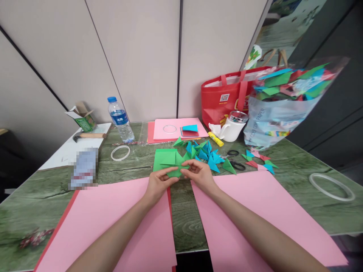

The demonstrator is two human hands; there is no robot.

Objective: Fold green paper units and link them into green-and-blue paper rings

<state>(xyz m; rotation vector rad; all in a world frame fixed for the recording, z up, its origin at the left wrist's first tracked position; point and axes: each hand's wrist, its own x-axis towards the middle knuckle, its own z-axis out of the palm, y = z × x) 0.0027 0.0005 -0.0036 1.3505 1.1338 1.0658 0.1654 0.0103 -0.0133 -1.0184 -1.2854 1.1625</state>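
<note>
My left hand (157, 184) and my right hand (199, 174) meet at the table's middle, both pinching a small folded green paper piece (176, 170). It sits just in front of a stack of green paper squares (164, 158). Behind it lies a pile of folded green and blue paper triangles (202, 152). Under my forearms lie two large pink sheets, one on the left (113, 223) and one on the right (255, 211).
Black scissors (235, 159), a yellow glue stick (216, 139), a white mug (233, 127), a red bag (227, 96) and a clear bag of folded pieces (280, 102) stand right. A water bottle (120, 119), tape ring (120, 152) and small pink sheets (177, 129) lie behind.
</note>
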